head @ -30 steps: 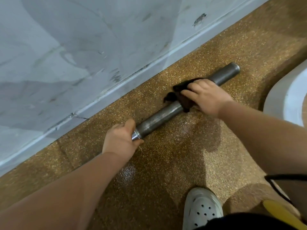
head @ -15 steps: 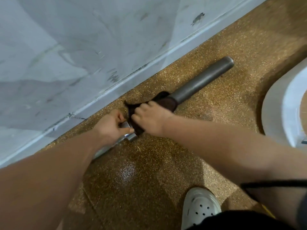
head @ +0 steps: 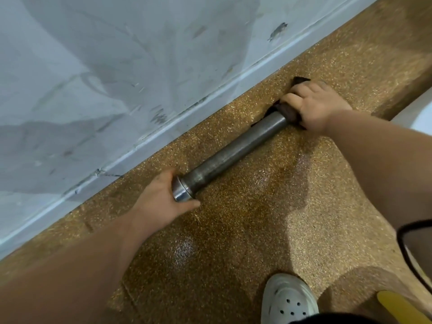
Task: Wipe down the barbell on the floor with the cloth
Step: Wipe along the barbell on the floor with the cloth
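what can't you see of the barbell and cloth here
Head view, far end of the barbell: hidden under the cloth and the right hand.
Head view, what lies past the collar: covered by the left hand.
Head view, most of the cloth: buried in the right hand's grip.
Head view, white object at right: cut off by the frame edge.

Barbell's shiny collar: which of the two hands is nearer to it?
Left. The left hand grips the barbell right at the collar; the right hand wraps the dark cloth round the opposite end.
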